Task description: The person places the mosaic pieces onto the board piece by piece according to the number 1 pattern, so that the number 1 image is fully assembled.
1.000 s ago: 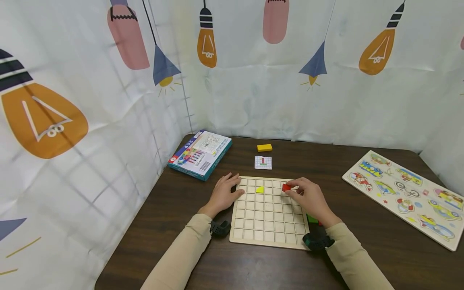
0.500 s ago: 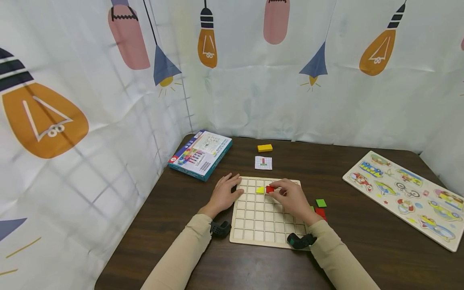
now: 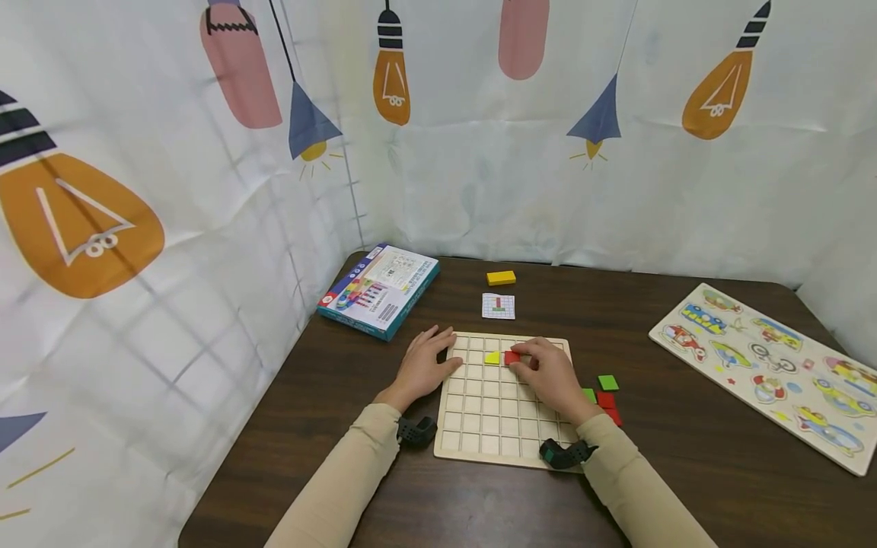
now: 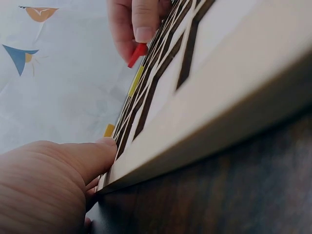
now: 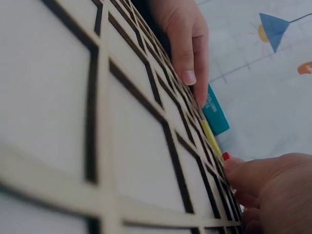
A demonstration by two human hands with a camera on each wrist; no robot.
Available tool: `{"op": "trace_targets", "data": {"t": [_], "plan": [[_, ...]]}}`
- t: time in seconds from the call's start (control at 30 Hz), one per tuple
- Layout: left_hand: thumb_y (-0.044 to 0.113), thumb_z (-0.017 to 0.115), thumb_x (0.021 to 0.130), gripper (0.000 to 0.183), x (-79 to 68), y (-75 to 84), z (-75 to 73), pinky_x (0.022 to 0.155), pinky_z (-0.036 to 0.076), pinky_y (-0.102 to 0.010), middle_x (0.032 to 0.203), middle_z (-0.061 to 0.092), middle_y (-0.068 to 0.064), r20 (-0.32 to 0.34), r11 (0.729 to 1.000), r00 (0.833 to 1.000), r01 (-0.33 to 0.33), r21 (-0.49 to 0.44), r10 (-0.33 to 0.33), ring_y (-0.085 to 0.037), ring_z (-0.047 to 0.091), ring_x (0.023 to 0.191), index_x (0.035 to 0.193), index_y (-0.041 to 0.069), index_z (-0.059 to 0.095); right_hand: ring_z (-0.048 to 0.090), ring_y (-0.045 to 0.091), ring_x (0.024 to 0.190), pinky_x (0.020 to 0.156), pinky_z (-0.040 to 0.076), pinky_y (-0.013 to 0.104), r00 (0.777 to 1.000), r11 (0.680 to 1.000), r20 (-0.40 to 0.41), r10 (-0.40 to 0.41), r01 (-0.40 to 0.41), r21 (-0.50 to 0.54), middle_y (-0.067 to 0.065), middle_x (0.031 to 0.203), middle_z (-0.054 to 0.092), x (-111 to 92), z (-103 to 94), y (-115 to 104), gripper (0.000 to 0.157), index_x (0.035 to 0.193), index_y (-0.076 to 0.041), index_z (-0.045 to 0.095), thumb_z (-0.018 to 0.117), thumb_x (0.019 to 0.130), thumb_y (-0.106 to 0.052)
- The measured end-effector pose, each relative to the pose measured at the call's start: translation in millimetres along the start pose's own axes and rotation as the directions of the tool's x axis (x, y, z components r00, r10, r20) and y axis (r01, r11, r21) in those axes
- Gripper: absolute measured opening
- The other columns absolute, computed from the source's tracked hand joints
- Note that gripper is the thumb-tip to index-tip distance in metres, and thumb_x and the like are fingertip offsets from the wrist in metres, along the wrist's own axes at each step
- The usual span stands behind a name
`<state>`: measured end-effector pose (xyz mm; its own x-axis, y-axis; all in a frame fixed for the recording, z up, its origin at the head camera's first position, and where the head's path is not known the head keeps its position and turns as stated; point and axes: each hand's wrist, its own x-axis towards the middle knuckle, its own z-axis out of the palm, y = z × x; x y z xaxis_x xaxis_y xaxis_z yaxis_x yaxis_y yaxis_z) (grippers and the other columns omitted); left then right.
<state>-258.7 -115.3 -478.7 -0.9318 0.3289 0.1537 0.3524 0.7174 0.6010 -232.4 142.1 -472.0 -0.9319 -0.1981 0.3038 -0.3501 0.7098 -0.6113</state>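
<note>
A wooden grid board lies on the table with a yellow-green tile in its upper part. My right hand pinches a red square tile between thumb and fingers, just right of the yellow-green tile. In the left wrist view the red tile is tilted at the board's surface. My left hand rests at the board's upper left edge with fingers extended, its thumb on the rim. The right wrist view shows only a sliver of the red tile beyond the right thumb.
Green tiles and red tiles lie right of the board. Behind it are a small printed grid card and a yellow block. A game box stands back left, a picture puzzle board at right.
My right hand has carried the red tile leftward across the board to beside the yellow-green tile, then stayed nearly still. The loose tiles at right have come into view. The left hand has not moved.
</note>
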Motion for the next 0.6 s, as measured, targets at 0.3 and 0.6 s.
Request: {"op": "trace_targets", "data": {"t": [0.3,0.6], "plan": [[0.032,0.066,0.095,0.055,0.2,0.3,-0.7,0.121,0.011,-0.049,0.153,0.041,-0.002,0.003,1.000,1.000,0.022,-0.015,-0.022,-0.024,0.023,0.147,0.143,0.010,0.052,0.048,0.012,0.070,0.059,0.041,0.026,1.000,0.998,-0.002,0.026,-0.026,-0.054,-0.001,0.103,0.062,3.8,6.3,0.2,0.026,0.111,-0.013,0.074,0.075,0.088,-0.023],[0.031,0.067,0.094,0.054,1.9,-0.5,1.8,0.122,0.012,-0.048,0.151,0.043,-0.002,-0.013,1.000,1.000,0.014,-0.006,-0.014,-0.025,0.025,0.147,0.142,0.010,0.053,0.048,0.014,0.071,0.061,0.041,0.028,0.998,0.997,-0.004,0.057,-0.057,-0.052,0.000,0.105,0.062,2.4,7.0,-1.4,0.027,0.112,-0.013,0.074,0.075,0.088,-0.025]]}}
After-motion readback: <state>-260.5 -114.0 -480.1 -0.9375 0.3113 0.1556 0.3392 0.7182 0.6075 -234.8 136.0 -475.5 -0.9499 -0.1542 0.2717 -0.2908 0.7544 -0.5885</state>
